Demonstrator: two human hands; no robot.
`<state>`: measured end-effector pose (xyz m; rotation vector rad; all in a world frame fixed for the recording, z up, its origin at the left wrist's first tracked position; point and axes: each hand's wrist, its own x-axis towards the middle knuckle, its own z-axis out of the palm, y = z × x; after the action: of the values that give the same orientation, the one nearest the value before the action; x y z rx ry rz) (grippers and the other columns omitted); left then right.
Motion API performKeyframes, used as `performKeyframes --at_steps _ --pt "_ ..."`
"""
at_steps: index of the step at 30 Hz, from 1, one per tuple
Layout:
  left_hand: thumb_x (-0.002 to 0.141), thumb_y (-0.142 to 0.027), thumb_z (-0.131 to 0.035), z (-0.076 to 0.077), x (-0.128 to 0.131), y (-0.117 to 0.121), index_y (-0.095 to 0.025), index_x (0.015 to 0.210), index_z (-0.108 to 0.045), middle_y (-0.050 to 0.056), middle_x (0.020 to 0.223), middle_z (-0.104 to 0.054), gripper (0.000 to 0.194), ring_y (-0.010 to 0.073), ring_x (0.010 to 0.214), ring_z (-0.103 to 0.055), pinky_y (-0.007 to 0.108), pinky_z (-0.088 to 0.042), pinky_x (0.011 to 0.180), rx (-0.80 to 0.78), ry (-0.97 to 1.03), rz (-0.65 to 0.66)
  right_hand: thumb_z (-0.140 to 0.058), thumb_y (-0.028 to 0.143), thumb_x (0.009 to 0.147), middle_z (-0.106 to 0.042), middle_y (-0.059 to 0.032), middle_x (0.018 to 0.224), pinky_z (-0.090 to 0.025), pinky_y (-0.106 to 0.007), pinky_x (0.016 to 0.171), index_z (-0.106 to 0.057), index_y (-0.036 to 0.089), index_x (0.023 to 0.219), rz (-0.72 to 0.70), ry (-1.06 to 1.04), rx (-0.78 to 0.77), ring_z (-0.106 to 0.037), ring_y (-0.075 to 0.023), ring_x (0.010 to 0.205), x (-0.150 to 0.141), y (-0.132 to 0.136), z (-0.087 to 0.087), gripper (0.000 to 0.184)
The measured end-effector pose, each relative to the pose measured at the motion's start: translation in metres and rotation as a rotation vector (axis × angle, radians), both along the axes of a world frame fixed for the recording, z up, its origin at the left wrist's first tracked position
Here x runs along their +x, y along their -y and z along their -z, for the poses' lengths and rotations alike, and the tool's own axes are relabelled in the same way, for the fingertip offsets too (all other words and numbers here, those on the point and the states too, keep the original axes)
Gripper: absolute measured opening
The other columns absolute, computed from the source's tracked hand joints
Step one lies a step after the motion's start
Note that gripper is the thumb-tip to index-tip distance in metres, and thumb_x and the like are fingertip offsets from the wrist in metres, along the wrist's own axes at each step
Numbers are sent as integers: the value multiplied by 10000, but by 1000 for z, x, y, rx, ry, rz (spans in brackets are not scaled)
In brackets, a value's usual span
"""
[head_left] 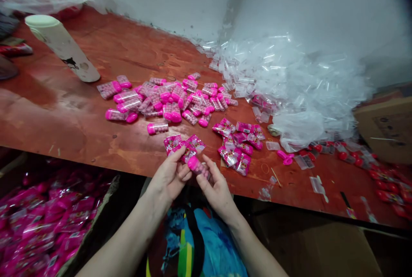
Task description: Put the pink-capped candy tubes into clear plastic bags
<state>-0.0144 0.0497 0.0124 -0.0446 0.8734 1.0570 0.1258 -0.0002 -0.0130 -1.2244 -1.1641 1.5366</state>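
Note:
My left hand (172, 176) is closed, its thumb over shiny pink candy packets (194, 143) near the table's front edge. Between the fingers of my right hand (217, 189) is a small clear candy tube (200, 169) with a bright pink cap and pale pink balls inside. The tube's capped end touches or nearly touches my left fingers. Beyond my hands lies a loose pile of similar filled tubes (174, 94). More pink packets (236, 152) form a small heap to the right of them.
Clear empty tubes (289, 79) are piled against the wall. A white bottle (66, 49) stands at the left on the red-brown table (128, 54). Below left is a box of pink packets (48, 221). Red-capped tubes (386, 187) and a cardboard box (386, 127) lie at right.

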Motion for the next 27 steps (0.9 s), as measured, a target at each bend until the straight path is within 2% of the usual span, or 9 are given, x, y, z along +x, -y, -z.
performKeyframes --at_steps 4,7,9,12,16,19,23,27 --pt "900 -261 -591 2 -1 1 -144 818 -574 -80 439 -441 143 23 273 -257 151 -227 287 -15 4 -4 -686 359 825 -619 -72 1220 -465 -383 990 -511 227 1288 -98 -97 -86 -599 -226 1120 1 -1 -6 512" --pt "913 -264 -577 1 -2 0 -146 845 -564 -57 511 -521 137 14 279 -257 150 -220 286 -16 12 2 -687 312 817 -623 -68 1206 -472 -367 977 -509 230 1273 -27 -85 -30 -605 -215 1095 2 0 -6 496" --pt "932 -248 -544 1 -1 0 -156 817 -537 -44 559 -554 148 9 276 -257 149 -204 282 -13 15 -5 -675 281 822 -610 -76 1233 -465 -362 987 -493 229 1283 77 -18 54 -593 -215 1112 1 0 -3 498" --pt "941 -235 -526 1 2 0 -173 746 -487 -62 534 -516 209 12 266 -261 150 -191 284 -18 7 -19 -652 249 831 -613 -90 1234 -480 -371 972 -477 217 1302 179 144 145 -606 -222 1089 -2 -2 2 503" --pt "964 -246 -482 2 7 1 -173 678 -467 -74 452 -446 295 19 259 -252 149 -189 292 -28 -10 -11 -638 251 844 -633 -97 1223 -513 -374 923 -469 223 1340 183 353 201 -635 -234 1048 -7 0 5 525" --pt "961 -296 -497 3 8 3 -175 622 -460 -85 375 -365 361 25 258 -228 155 -185 302 -6 -47 14 -631 277 859 -649 -96 1209 -522 -378 908 -465 237 1364 164 428 212 -656 -239 1015 -8 4 6 533" --pt "909 -385 -582 4 8 8 -168 617 -508 -91 338 -322 372 25 274 -216 158 -192 326 63 -149 50 -629 271 861 -657 -86 1197 -528 -371 911 -477 242 1355 104 396 217 -666 -232 1007 -6 4 7 518" --pt "858 -425 -647 7 6 13 -148 636 -576 -86 325 -325 362 22 306 -222 157 -218 361 204 -181 193 -622 248 856 -651 -85 1189 -547 -331 889 -466 219 1339 114 292 192 -666 -209 1013 -6 1 9 508"
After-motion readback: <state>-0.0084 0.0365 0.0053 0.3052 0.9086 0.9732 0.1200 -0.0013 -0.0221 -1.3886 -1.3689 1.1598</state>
